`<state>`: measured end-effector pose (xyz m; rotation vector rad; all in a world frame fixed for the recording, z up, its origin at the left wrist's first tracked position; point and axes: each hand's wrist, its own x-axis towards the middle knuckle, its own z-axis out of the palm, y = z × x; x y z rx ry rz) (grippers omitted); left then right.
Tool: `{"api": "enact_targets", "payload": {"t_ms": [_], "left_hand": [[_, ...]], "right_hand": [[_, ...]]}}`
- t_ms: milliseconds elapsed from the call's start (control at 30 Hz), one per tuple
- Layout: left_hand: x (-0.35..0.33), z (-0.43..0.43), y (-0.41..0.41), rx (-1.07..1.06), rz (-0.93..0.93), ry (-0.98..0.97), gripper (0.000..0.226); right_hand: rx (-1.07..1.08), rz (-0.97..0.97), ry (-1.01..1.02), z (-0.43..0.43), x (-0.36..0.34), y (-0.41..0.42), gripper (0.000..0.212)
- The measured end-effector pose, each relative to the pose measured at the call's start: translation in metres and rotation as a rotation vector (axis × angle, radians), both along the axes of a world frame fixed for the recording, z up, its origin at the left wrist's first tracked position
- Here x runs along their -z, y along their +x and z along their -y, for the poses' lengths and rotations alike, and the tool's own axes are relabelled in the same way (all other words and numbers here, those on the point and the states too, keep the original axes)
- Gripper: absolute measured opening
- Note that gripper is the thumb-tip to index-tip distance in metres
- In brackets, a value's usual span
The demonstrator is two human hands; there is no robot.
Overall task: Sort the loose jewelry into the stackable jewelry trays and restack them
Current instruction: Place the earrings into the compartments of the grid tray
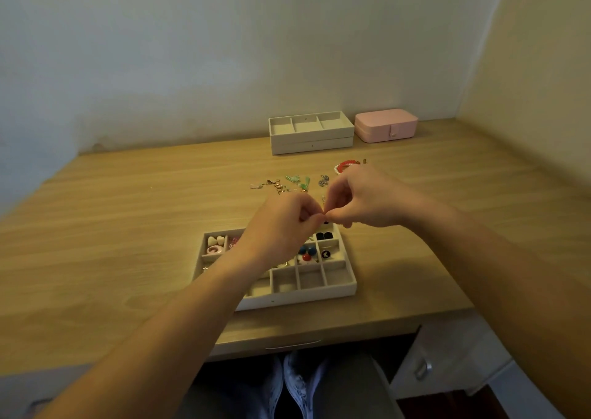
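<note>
Now the left hand (281, 223) and right hand (361, 198) pinch a tiny piece (325, 221); a loose grip could drop it.

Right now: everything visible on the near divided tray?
The near tray is a shallow off-white rectangle gridded into beige-lined cells, flat on the wooden desk near its front edge. Left cells hold pink and cream hearts; right cells black, blue and red pieces; front-right cells look empty. The left forearm hides its middle; the left hand and right hand pinch a small piece above its far edge.
</note>
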<state>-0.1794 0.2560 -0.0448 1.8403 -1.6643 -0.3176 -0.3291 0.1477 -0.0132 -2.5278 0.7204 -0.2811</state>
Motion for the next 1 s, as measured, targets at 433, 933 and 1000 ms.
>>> {"api": "enact_targets", "payload": {"t_ms": [433,933,1000], "left_hand": [[0.008,0.012,-0.007,0.017,0.194,0.214,0.007],[0.012,0.017,-0.017,-0.023,0.418,0.263,0.014],[0.012,0.018,-0.017,-0.021,0.425,0.264,0.012]], "right_hand": [[0.041,-0.107,0.23,0.019,0.025,-0.013,0.002],[0.014,-0.116,0.249,0.017,0.028,-0.011,0.003],[0.016,-0.123,0.253,0.015,0.028,-0.012,0.004]]}}
